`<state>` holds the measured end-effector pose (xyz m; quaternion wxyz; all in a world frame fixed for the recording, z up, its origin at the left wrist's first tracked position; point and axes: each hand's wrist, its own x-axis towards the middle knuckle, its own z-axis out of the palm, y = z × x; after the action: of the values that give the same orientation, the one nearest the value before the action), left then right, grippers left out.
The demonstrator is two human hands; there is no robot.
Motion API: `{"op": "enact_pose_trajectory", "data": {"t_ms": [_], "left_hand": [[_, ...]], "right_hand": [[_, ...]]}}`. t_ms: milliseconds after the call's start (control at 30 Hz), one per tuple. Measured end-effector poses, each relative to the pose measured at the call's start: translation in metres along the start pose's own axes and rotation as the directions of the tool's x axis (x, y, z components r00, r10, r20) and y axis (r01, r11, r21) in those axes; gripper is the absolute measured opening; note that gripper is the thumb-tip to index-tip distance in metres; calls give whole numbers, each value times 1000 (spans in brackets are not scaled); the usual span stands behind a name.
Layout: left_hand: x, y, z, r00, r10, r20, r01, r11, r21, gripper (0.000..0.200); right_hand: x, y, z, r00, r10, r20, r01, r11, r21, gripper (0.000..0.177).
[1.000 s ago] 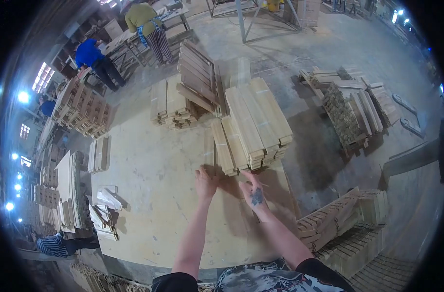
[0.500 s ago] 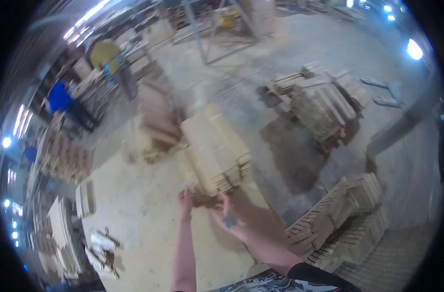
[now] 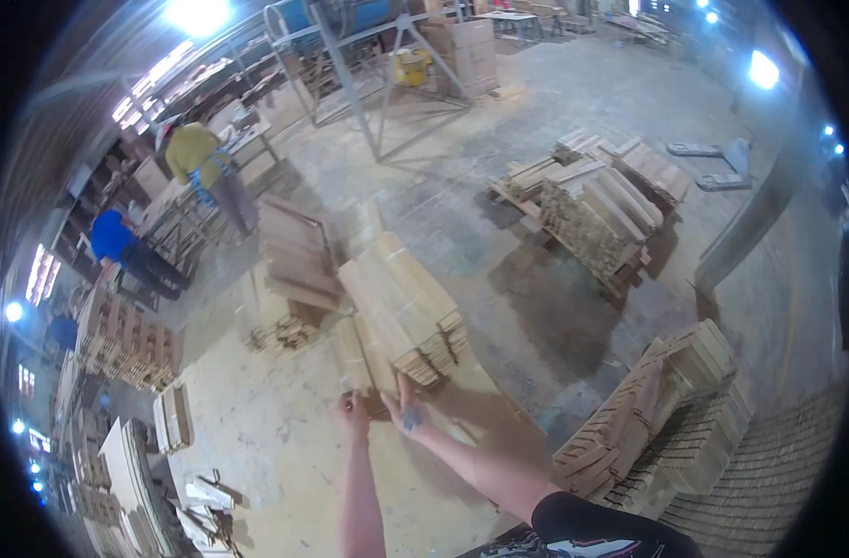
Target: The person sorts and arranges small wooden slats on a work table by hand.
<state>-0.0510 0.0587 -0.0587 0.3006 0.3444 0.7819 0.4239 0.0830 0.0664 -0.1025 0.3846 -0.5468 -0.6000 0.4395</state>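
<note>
My left hand is closed at the near end of some light wooden slats, at their left corner. My right hand grips the right side of the same near end, thumb and fingers apart around it. Beside these slats, on the right, lies a taller stack of wooden slats, its near end just above my right hand. The fingertips are partly hidden by the wood and small in view. Both hands are low over the pale tabletop.
Another wood stack stands beyond the slats. A loaded pallet, a pallet jack and a post are to the right. Bundled slats lie near my right elbow. Two people work at the far left.
The head view has shifted and sharpened. Both hands remain at the near end of the slats, and my right hand is slightly lower and further left in view.
</note>
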Motion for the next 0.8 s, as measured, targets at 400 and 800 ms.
{"op": "enact_pose_trajectory", "data": {"t_ms": [400,800], "left_hand": [[-31,-56,-52,989,103,-104,-78,973,219,43],[-241,-159,-234,975,-95,-199,110,991,69,44]], "right_hand": [[-56,0,32,991,-102,-85,90,986,-142,49],[-314,-62,66,965,103,241,-114,993,31,51]]}}
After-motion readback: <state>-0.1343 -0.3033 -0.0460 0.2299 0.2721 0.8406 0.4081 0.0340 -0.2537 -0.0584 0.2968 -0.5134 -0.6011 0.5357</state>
